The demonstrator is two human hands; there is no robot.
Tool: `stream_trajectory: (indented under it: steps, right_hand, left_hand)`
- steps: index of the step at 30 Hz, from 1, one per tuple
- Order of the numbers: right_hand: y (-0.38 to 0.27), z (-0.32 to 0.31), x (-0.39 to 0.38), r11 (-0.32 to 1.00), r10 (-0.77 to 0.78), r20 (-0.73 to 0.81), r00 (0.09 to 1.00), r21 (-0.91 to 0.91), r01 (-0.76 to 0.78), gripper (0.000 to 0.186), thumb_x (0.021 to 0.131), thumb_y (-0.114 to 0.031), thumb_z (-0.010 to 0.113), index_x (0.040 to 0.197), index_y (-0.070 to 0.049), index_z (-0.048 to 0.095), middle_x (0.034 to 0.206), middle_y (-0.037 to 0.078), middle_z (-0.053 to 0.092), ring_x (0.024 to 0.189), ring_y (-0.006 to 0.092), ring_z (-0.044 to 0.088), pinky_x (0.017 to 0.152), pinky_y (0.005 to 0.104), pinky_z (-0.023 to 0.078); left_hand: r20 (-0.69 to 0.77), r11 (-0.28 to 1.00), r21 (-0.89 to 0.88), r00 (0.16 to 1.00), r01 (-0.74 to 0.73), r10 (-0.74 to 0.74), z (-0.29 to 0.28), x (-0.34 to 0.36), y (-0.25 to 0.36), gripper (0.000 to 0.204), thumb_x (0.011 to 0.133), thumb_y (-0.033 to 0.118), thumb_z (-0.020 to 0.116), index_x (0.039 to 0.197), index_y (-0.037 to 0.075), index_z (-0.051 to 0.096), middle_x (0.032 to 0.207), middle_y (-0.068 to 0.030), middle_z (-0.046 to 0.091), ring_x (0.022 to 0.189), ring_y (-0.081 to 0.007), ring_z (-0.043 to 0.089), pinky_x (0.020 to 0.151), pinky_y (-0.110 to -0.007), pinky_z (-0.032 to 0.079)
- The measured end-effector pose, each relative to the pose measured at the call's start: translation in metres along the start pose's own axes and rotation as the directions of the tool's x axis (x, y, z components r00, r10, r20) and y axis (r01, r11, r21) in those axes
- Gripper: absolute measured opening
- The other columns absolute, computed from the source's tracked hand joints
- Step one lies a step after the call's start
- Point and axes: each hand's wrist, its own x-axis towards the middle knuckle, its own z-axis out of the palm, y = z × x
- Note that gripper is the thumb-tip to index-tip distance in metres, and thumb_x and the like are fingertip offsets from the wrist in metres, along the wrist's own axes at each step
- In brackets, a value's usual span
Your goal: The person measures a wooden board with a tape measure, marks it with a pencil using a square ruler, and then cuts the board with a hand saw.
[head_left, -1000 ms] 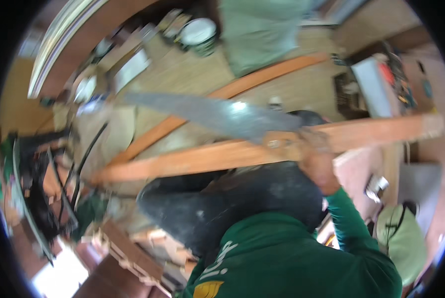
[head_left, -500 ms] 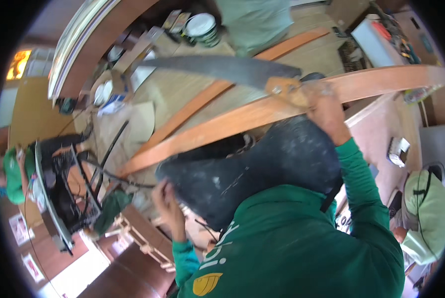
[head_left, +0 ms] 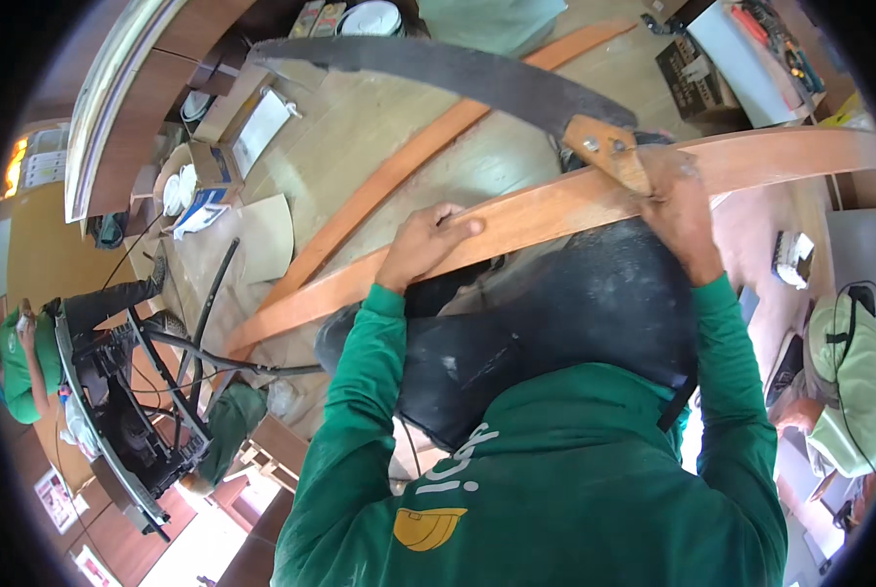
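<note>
My left hand (head_left: 423, 245) is closed on an orange-brown wooden board (head_left: 751, 159) lying diagonally across my dark-trousered thighs (head_left: 526, 333). My right hand (head_left: 675, 205) is closed around the wooden handle (head_left: 606, 147) of a handsaw, at the board's upper edge. The long, dark saw blade (head_left: 409, 67) extends up and left above the board, over the floor. A second wooden board (head_left: 379, 176) lies on the floor beyond, slanting up to the right.
A person in green (head_left: 19, 357) is beside a black metal frame (head_left: 95, 421) at left; another person (head_left: 844, 401) is at right. A cardboard box (head_left: 213, 171), a bucket (head_left: 369, 20) and a tool-strewn white surface (head_left: 727, 59) stand around the floor.
My left hand has come up from beside my leg onto the board. The saw has risen and tilted, its blade higher in view, with my right hand still on it.
</note>
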Motion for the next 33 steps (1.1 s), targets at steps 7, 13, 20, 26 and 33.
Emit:
stream_trajectory:
  steps: [7,13,20,26,33]
  right_hand:
    - [-0.029,-0.025,-0.018,0.979,0.014,0.014,1.0,-0.203,-0.011,0.041,0.083,-0.002,0.072,0.124,-0.004,0.067,0.123,0.018,0.071,0.122,0.0381,0.065,0.108,0.0496,0.045]
    - [-0.035,-0.034,-0.042,0.997,0.077,-0.075,0.994,0.021,-0.076,0.047,0.081,0.001,0.071,0.128,-0.003,0.067,0.125,0.022,0.071,0.121,0.0425,0.066,0.107,0.0519,0.049]
    - [-0.064,-0.054,-0.05,0.983,0.052,-0.222,0.974,0.182,-0.011,0.022,0.08,-0.002,0.072,0.101,0.0,0.069,0.098,0.02,0.071,0.093,0.0427,0.068,0.081,0.0513,0.054]
    - [-0.052,-0.063,-0.08,0.958,0.116,-0.28,0.953,0.285,-0.033,0.021,0.082,-0.005,0.073,0.103,-0.002,0.07,0.096,0.019,0.069,0.091,0.0425,0.066,0.078,0.051,0.049]
    - [-0.045,-0.082,-0.092,0.916,0.2,-0.248,0.948,0.392,-0.09,0.015,0.088,-0.006,0.072,0.102,-0.001,0.07,0.098,0.019,0.071,0.094,0.0436,0.066,0.081,0.0499,0.051]
  left_hand:
    - [-0.073,0.988,0.141,0.995,-0.055,0.065,0.011,-0.001,0.013,0.062,0.086,0.064,0.078,0.108,0.006,0.078,0.098,-0.017,0.077,0.093,-0.0346,0.074,0.085,-0.044,0.056]
    - [-0.147,0.967,0.232,0.978,-0.108,0.145,0.022,0.019,0.035,0.062,0.087,0.065,0.077,0.1,0.005,0.074,0.092,-0.0191,0.074,0.087,-0.0369,0.071,0.08,-0.048,0.054]
    - [-0.256,0.928,0.303,0.919,-0.218,0.3,0.041,0.039,0.077,0.059,0.089,0.062,0.076,0.095,0.003,0.072,0.08,-0.018,0.068,0.076,-0.0352,0.066,0.07,-0.048,0.05]
    - [-0.212,0.939,0.29,0.945,-0.184,0.25,0.046,0.055,0.093,0.057,0.09,0.06,0.077,0.102,0.005,0.077,0.072,-0.0098,0.065,0.067,-0.0241,0.061,0.066,-0.042,0.049]
    - [-0.286,0.943,0.269,0.919,-0.196,0.273,0.037,0.028,0.138,0.051,0.091,0.052,0.08,0.101,0.003,0.078,0.07,-0.0082,0.065,0.064,-0.0194,0.059,0.062,-0.039,0.048]
